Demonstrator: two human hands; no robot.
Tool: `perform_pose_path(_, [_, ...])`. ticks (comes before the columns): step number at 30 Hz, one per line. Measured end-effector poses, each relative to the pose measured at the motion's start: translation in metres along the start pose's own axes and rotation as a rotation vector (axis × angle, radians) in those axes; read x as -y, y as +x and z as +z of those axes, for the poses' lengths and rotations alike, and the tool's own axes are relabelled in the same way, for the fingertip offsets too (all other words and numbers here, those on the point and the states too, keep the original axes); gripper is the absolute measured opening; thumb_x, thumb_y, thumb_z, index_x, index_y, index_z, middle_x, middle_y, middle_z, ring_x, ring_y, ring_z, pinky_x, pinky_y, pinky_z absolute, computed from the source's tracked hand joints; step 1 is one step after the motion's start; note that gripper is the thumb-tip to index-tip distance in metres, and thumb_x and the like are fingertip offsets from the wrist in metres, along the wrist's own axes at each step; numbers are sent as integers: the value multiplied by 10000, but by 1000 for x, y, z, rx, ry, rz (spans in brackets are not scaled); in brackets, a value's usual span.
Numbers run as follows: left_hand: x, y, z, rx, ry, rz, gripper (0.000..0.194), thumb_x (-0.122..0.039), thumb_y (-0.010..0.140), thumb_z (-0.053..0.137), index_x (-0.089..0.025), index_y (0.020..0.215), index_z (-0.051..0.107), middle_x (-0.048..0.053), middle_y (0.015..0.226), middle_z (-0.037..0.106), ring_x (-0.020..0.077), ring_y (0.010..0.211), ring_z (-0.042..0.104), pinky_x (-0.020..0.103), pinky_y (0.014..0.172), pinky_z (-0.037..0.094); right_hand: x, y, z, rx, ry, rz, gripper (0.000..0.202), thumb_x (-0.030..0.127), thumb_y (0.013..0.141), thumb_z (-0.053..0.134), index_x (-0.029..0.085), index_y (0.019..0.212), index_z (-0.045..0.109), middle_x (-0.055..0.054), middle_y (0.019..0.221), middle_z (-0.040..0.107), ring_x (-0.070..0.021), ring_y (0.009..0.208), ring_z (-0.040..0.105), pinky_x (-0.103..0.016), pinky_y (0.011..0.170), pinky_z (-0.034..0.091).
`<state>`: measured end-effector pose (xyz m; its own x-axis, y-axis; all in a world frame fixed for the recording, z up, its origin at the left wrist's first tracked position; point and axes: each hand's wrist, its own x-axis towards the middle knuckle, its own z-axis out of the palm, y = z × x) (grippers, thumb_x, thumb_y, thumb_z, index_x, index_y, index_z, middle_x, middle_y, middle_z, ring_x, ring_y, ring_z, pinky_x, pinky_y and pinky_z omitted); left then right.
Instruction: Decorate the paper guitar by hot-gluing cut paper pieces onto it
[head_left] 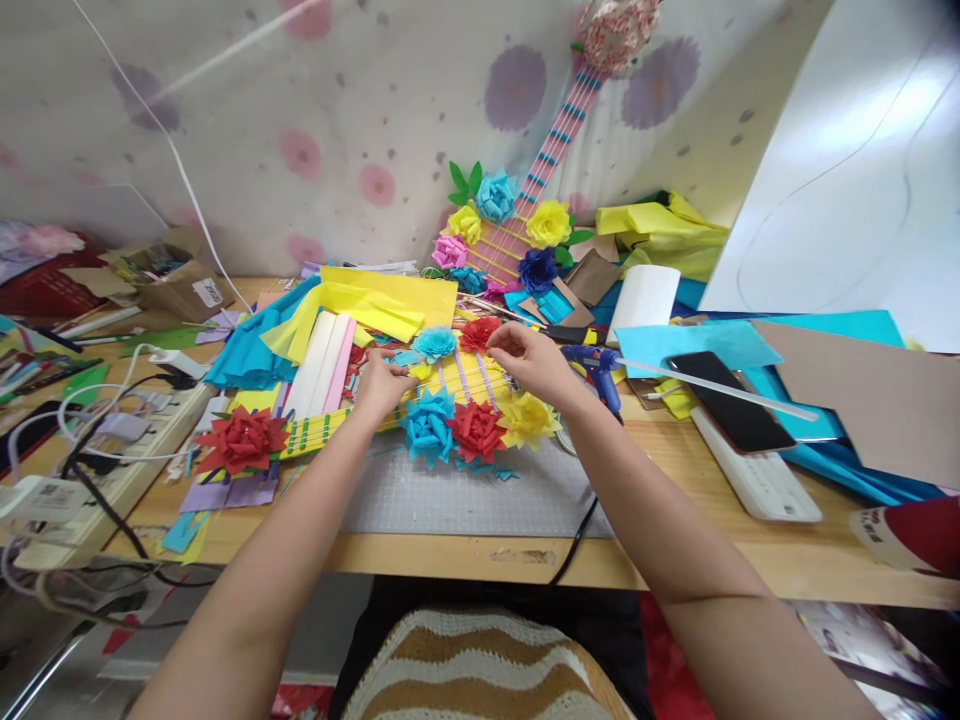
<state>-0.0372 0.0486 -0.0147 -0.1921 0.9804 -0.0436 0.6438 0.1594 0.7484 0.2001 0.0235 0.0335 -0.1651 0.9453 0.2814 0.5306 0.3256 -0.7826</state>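
A yellow paper guitar point(341, 425) lies across the grey cutting mat point(480, 500), its neck toward the left. Red, blue and yellow paper flowers decorate it, such as a blue flower point(430, 424), a red flower point(477, 428) and a yellow flower point(528, 418). My left hand point(384, 386) bends over the joint of neck and body, fingers closed beside a small yellow piece point(421, 373). Above the body's right side, my right hand point(525, 356) has thumb and fingers drawn together near another red flower point(478, 333). What either hand pinches is too small to tell.
A blue glue gun point(600, 375) with a long glue stick lies right of my right hand. Beyond it are a phone point(731, 402) and a cup point(911, 535). A pink paper guitar point(551, 150) leans at the back. Power strip point(120, 470) and cables crowd the left.
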Motion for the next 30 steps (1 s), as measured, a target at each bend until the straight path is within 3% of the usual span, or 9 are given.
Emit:
perform_pose_path(10, [3, 4, -9, 65, -72, -20, 590, -180, 568, 733, -190, 1058, 405, 20, 786, 665, 213, 854, 662, 322, 781, 456, -6, -1, -1, 7, 0, 16, 84, 276, 756, 536, 208, 799, 559, -11, 780, 630, -140, 660, 541, -282, 632, 415])
perform_pose_path(16, [-4, 1, -8, 30, -39, 11, 557, -170, 566, 718, -198, 1044, 432, 13, 780, 664, 211, 818, 660, 324, 765, 456, -7, -1, 1, 17, 20, 21, 92, 290, 760, 536, 215, 810, 556, -8, 772, 627, -138, 645, 531, -277, 608, 409])
perform_pose_path(25, [-11, 3, -25, -107, -282, -36, 400, -246, 627, 691, -200, 940, 446, 1, 747, 641, 177, 776, 638, 296, 725, 460, -17, 0, -3, -21, 14, 31, 93, 288, 752, 542, 209, 798, 555, -12, 765, 625, -146, 669, 556, -293, 660, 439])
perform_pose_path(30, [-3, -3, -15, 84, -300, -5, 405, -342, 616, 720, -187, 916, 497, 30, 796, 645, 185, 791, 640, 308, 733, 477, -29, -6, -6, -77, 50, 32, 114, 295, 743, 541, 214, 821, 561, -10, 793, 638, -152, 703, 576, -304, 683, 451])
